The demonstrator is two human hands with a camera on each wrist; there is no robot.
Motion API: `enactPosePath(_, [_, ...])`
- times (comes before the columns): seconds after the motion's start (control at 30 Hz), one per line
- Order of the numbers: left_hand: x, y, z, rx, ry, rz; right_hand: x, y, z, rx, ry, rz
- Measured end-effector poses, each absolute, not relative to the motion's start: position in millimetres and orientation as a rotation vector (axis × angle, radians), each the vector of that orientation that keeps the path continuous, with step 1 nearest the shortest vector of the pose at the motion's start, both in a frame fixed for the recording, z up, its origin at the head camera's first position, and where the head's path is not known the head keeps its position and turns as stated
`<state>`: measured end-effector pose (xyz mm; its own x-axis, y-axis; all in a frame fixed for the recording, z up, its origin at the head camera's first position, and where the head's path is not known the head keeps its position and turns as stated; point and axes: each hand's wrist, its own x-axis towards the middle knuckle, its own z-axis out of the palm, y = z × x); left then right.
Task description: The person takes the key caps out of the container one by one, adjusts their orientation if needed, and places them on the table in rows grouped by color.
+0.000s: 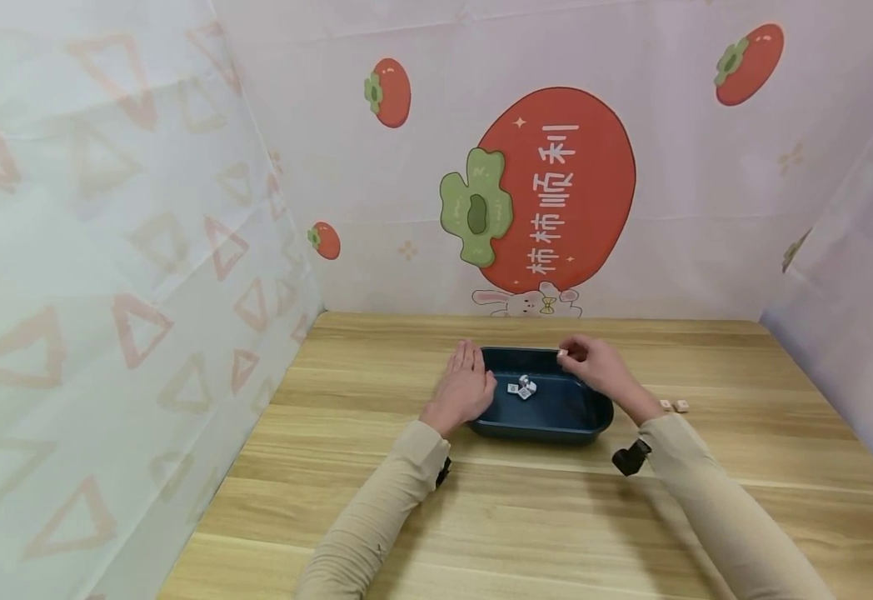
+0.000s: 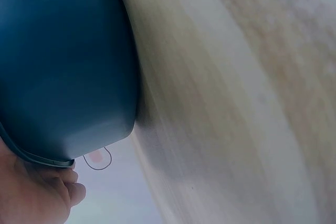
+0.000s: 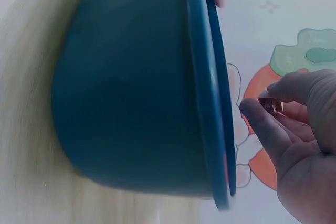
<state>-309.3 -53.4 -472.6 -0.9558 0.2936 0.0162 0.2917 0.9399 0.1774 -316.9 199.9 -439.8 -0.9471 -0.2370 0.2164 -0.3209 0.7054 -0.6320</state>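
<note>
A dark blue rectangular tray (image 1: 545, 437) sits on the table, with several small white blocks (image 1: 524, 390) bearing dark marks clustered inside, left of its middle. My left hand (image 1: 462, 390) rests on the tray's left rim, its fingers straight and pointing forward. In the left wrist view, part of that hand (image 2: 34, 195) shows at the rim. My right hand (image 1: 597, 367) is above the tray's far right part. Between thumb and fingertips it pinches one small white block (image 1: 562, 354). In the right wrist view, the pinched block (image 3: 271, 104) looks dark and is partly covered by fingers.
Two more small white blocks (image 1: 680, 406) lie on the wooden table (image 1: 526, 517) to the right of the tray, close to my right wrist. Behind the table hangs a printed wall cloth (image 1: 676, 275), and another cloth (image 1: 204, 275) stands along the left side.
</note>
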Motion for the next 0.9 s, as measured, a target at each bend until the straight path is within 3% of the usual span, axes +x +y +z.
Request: enactPosePath(0.9, [-309,-54,-472,0.470,3.079,0.299,-293,268,-431,0.414,-2.793,1.114])
